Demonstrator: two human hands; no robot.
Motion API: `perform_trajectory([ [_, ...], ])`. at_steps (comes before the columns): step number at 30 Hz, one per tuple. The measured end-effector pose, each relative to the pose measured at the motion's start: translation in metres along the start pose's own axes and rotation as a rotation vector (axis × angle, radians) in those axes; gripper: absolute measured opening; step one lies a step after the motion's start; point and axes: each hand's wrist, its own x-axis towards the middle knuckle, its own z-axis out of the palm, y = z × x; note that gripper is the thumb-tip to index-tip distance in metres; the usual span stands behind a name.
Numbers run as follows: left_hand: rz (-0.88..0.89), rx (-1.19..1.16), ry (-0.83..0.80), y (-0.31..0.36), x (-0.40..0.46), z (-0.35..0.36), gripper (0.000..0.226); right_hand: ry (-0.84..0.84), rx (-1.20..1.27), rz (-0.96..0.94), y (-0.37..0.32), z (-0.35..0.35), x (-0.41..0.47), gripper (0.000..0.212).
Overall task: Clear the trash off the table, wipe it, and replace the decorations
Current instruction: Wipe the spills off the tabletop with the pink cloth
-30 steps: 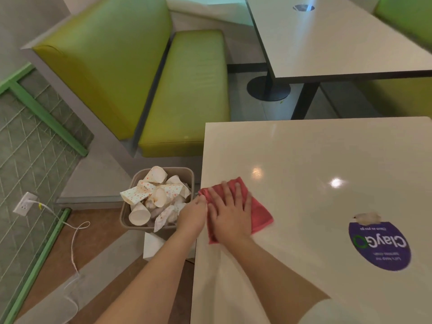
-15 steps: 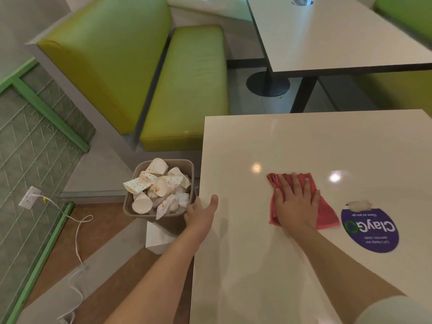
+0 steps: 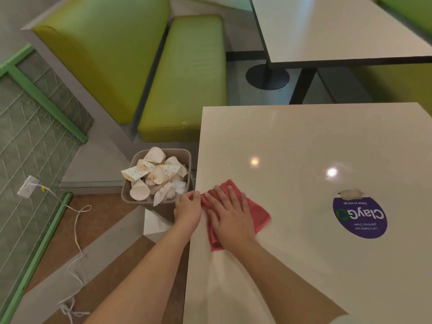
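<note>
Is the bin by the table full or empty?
Full. The bin is heaped above its rim with paper cups and crumpled napkins, beside the table edge.

Lime-green booth bench (image 3: 187, 78) sits up past the left hand (image 3: 187, 212), second pale table (image 3: 327, 26) on a black pedestal base (image 3: 267, 77) beyond the right hand (image 3: 230, 217). Left of the hands: brown-and-grey floor (image 3: 109, 242), green-tiled wall (image 3: 30, 136), outlet (image 3: 27, 186) with a white cord (image 3: 76, 230).
</note>
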Motion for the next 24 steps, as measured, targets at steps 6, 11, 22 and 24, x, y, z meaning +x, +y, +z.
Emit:
perform_trajectory([
  [6,0.004,0.009,-0.019,-0.024,-0.022,-0.013,0.036,0.053,-0.059,0.261,0.094,-0.024,-0.022,0.058],
  [11,0.063,-0.004,-0.008,-0.046,-0.045,-0.015,0.032,0.050,-0.039,0.413,0.119,-0.033,-0.029,0.051],
  [22,0.014,-0.002,-0.021,-0.068,-0.075,-0.023,0.035,-0.088,0.002,0.001,-0.040,0.005,-0.068,0.049],
  [24,0.023,0.002,-0.005,-0.074,-0.079,-0.023,0.033,-0.089,-0.016,-0.048,-0.037,0.006,-0.067,0.049],
])
